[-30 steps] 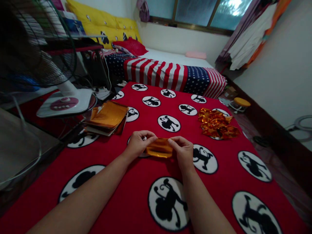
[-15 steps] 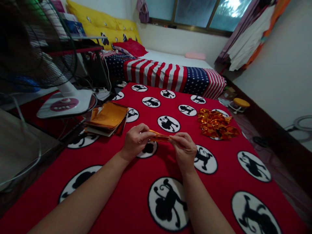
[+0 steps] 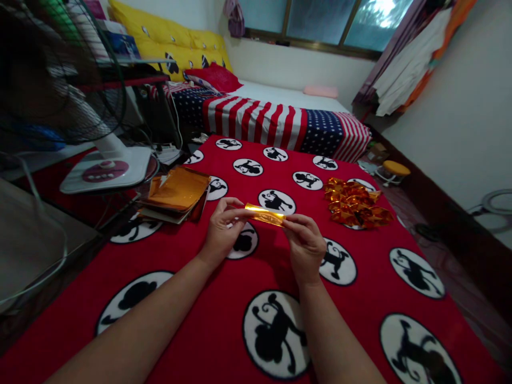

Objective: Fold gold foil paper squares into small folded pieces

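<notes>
Between my two hands stretches a narrow folded strip of shiny gold foil paper [image 3: 265, 214], held above the red cloth [image 3: 224, 325]. My left hand [image 3: 224, 226] pinches its left end between thumb and fingers. At the right end, the thumb and fingers of my right hand [image 3: 304, 242] are closed on it. A stack of flat gold foil sheets [image 3: 182, 188] lies to the left of my left hand. Off to the right sits a pile of folded shiny orange-gold foil pieces [image 3: 354, 204].
A white fan base [image 3: 108, 169] stands at the left beside the cloth. Behind is a bed with a striped and starred cover [image 3: 256, 120] and a red pillow [image 3: 216, 78]. A yellow-topped stool [image 3: 396, 168] stands on the floor at the right.
The foil strip has turned so that its bright flat face shows wider. My hands have spread slightly apart, and both still grip its ends.
</notes>
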`<state>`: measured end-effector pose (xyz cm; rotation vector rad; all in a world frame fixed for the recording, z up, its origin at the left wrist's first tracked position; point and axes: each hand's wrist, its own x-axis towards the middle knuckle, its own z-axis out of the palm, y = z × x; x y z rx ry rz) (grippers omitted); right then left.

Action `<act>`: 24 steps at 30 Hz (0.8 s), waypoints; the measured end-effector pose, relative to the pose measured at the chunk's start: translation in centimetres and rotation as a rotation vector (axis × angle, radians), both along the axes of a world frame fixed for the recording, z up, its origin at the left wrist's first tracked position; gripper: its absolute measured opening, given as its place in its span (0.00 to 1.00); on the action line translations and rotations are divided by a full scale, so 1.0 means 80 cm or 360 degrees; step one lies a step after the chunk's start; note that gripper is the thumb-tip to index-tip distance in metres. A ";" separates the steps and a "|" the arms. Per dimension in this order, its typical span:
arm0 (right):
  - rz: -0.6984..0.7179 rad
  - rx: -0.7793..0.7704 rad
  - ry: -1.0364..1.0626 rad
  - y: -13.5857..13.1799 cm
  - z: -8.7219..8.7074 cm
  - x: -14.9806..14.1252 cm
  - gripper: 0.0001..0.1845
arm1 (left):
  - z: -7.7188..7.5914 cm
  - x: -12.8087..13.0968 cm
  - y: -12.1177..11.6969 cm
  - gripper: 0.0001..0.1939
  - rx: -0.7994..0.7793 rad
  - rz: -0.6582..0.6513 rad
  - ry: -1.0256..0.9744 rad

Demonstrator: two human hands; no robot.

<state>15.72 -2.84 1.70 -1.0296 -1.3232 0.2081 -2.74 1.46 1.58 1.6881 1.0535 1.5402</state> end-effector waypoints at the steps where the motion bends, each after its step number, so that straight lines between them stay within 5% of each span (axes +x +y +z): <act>1: -0.0018 0.0007 0.0003 0.000 0.000 0.000 0.09 | 0.000 0.001 -0.001 0.09 -0.0127 -0.0042 -0.0115; 7: -0.0042 0.0023 -0.0011 0.000 0.000 0.002 0.08 | 0.007 0.003 -0.009 0.21 -0.0825 -0.0418 -0.0842; 12: 0.0036 0.0027 -0.0012 -0.001 -0.003 0.001 0.09 | 0.008 0.004 -0.013 0.32 -0.1146 -0.0535 -0.0593; 20: 0.0162 -0.0044 -0.0068 -0.004 -0.003 0.003 0.08 | 0.021 0.004 -0.014 0.20 -0.1479 -0.0787 -0.0568; 24: 0.0186 -0.0105 0.0012 -0.002 -0.002 -0.001 0.06 | 0.016 0.003 -0.014 0.19 -0.1429 -0.0863 -0.0392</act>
